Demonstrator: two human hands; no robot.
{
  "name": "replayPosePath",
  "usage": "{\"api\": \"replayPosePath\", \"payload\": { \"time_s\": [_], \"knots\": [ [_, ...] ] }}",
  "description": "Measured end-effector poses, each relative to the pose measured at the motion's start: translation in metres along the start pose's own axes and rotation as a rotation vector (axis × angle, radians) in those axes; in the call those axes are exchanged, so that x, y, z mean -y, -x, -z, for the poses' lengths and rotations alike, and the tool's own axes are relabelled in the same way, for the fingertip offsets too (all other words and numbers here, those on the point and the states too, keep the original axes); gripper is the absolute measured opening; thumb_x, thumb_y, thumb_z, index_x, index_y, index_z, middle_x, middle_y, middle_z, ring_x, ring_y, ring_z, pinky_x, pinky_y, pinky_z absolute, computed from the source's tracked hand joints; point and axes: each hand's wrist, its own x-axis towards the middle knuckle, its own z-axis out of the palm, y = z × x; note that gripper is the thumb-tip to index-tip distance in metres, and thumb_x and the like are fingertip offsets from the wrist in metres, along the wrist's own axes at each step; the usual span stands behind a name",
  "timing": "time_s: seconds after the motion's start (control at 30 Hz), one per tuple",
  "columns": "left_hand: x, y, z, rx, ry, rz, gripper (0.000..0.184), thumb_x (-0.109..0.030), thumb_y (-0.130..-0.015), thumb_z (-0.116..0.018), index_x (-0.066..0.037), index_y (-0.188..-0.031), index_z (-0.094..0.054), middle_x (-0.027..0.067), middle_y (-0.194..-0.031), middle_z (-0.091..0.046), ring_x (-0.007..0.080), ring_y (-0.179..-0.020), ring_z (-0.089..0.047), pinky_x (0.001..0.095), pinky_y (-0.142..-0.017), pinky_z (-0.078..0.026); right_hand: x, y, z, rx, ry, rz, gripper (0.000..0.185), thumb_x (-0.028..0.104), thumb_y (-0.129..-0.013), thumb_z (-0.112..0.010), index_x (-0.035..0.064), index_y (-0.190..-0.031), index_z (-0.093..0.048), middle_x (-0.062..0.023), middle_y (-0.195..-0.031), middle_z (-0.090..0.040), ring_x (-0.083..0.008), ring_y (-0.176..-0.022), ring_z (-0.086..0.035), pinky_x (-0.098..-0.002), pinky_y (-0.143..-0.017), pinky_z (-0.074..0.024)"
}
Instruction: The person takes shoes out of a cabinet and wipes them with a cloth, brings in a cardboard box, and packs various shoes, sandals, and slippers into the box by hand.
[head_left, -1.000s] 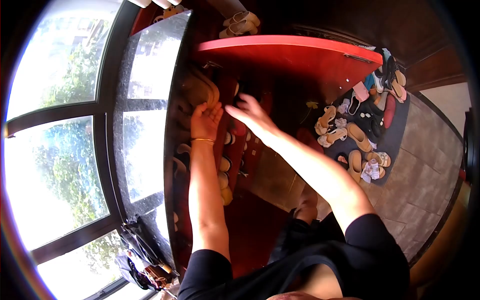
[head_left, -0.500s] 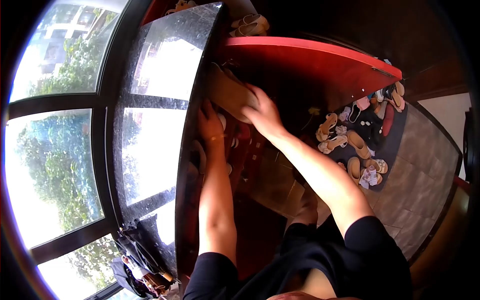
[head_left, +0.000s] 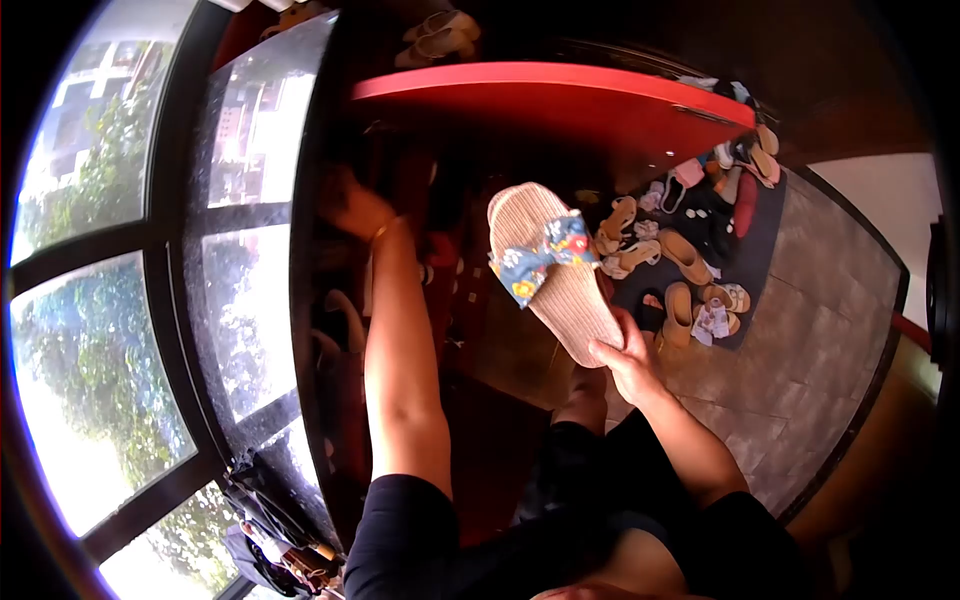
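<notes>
A woven slipper with a blue floral bow is held by its heel end in my right hand, thumb on top of the sole. My left hand reaches into the dark upper part of the red shoe cabinet, under the edge of the dark stone top. Its fingers are lost in shadow, so what they touch cannot be made out. More shoes stand on the cabinet shelves below that arm.
The red cabinet door stands open across the top. Many shoes lie on a dark mat on the tiled floor at the right. Windows and the glossy stone top are at the left, with umbrellas below.
My right hand has drawn the slipper out of the cabinet to the right and towards me, and its floral bow now shows. My left hand has gone deeper into the shadow.
</notes>
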Motion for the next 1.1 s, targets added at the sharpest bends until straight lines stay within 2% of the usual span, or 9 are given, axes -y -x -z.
{"api": "replayPosePath", "payload": {
  "time_s": [0.03, 0.07, 0.1, 0.2, 0.3, 0.43, 0.5, 0.77, 1.1],
  "knots": [
    [0.007, 0.014, 0.004, 0.004, 0.254, -0.004, 0.032, -0.025, -0.091, -0.055, -0.003, -0.112, -0.060, 0.0151, -0.112, -0.063, 0.0271, -0.106, -0.055, 0.0413, -0.085, -0.046, 0.002, 0.007, 0.013, -0.002, -0.048, -0.019, 0.055, 0.008, -0.081, -0.069, 0.0015, -0.128, -0.042, -0.0062, -0.119, -0.053, -0.0165, -0.112, -0.049, -0.0305, -0.098, -0.0366],
    [-0.055, 0.009, 0.061, 0.168, 0.768, 0.579, 0.032, -0.025, -0.091, -0.055, -0.003, -0.114, -0.059, 0.0133, -0.112, -0.062, 0.0247, -0.107, -0.054, 0.0386, -0.085, -0.047, 0.005, 0.013, 0.026, -0.019, -0.049, -0.018, 0.055, 0.008, -0.081, -0.069, 0.0014, -0.128, -0.042, -0.0063, -0.119, -0.053, -0.0164, -0.112, -0.049, -0.0305, -0.097, -0.0372],
    [-0.120, 0.001, 0.121, -0.022, 1.205, 1.264, 0.032, -0.025, -0.090, -0.055, -0.004, -0.115, -0.057, 0.0115, -0.113, -0.061, 0.0223, -0.107, -0.053, 0.0358, -0.084, -0.047, 0.007, 0.018, 0.038, -0.035, -0.049, -0.015, 0.055, 0.008, -0.081, -0.069, 0.0013, -0.128, -0.042, -0.0064, -0.118, -0.054, -0.0162, -0.111, -0.050, -0.0305, -0.097, -0.0377],
    [-0.142, 0.063, 0.179, 0.742, 1.587, 0.785, 0.050, -0.020, -0.091, -0.058, -0.005, -0.135, -0.040, 0.0067, -0.118, -0.056, 0.0193, -0.107, -0.053, 0.0344, -0.092, -0.044, 0.010, 0.036, 0.069, -0.122, 0.058, 0.023, 0.054, 0.008, -0.080, -0.070, 0.0009, -0.127, -0.043, -0.0068, -0.117, -0.054, -0.0156, -0.109, -0.051, -0.0303, -0.094, -0.0399],
    [-0.212, 0.116, 0.231, 1.002, 1.501, 0.721, 0.043, -0.009, -0.091, -0.055, -0.005, -0.132, -0.045, 0.0067, -0.118, -0.056, 0.0165, -0.108, -0.052, 0.0309, -0.092, -0.043, 0.019, 0.053, 0.086, -0.218, 0.191, 0.174, 0.048, 0.004, -0.082, -0.068, -0.0009, -0.123, -0.045, -0.0084, -0.114, -0.055, -0.0148, -0.107, -0.053, -0.0288, -0.093, -0.0423],
    [-0.254, 0.157, 0.241, 0.783, 1.439, 1.065, 0.042, 0.006, -0.085, -0.056, -0.004, -0.124, -0.045, 0.0074, -0.112, -0.052, 0.0169, -0.106, -0.049, 0.0303, -0.096, -0.039, 0.033, 0.073, 0.113, -0.368, 0.604, 0.456, 0.044, -0.004, -0.084, -0.064, -0.0009, -0.124, -0.045, -0.0129, -0.119, -0.056, -0.0192, -0.106, -0.056, -0.0314, -0.090, -0.0457],
    [-0.263, 0.173, 0.248, 0.656, 1.385, 0.935, 0.037, 0.007, -0.084, -0.055, -0.005, -0.119, -0.046, 0.0084, -0.112, -0.051, 0.0171, -0.106, -0.048, 0.0303, -0.095, -0.039, 0.048, 0.077, 0.121, -0.413, 0.690, 0.590, 0.040, -0.002, -0.084, -0.063, -0.0014, -0.121, -0.048, -0.0150, -0.118, -0.057, -0.0233, -0.106, -0.058, -0.0324, -0.092, -0.0454],
    [-0.287, 0.166, 0.269, 1.257, 1.480, 0.701, 0.020, -0.002, -0.081, -0.067, -0.003, -0.097, -0.056, -0.0027, -0.078, -0.055, 0.0033, -0.068, -0.046, 0.0182, -0.063, -0.040, 0.094, 0.100, 0.156, -0.468, 0.959, 0.685, 0.037, -0.001, -0.084, -0.062, -0.0020, -0.119, -0.052, -0.0171, -0.114, -0.060, -0.0254, -0.105, -0.060, -0.0340, -0.090, -0.0474],
    [-0.293, 0.172, 0.278, 1.475, 1.667, 0.764, 0.012, 0.000, -0.088, -0.057, -0.003, -0.099, -0.057, 0.0009, -0.090, -0.059, 0.0067, -0.082, -0.053, 0.0225, -0.076, -0.045, 0.095, 0.141, 0.152, -0.427, 0.572, 0.368, 0.044, 0.006, -0.085, -0.066, -0.0056, -0.123, -0.047, -0.0140, -0.114, -0.060, -0.0188, -0.104, -0.058, -0.0319, -0.092, -0.0454]
  ]
}}
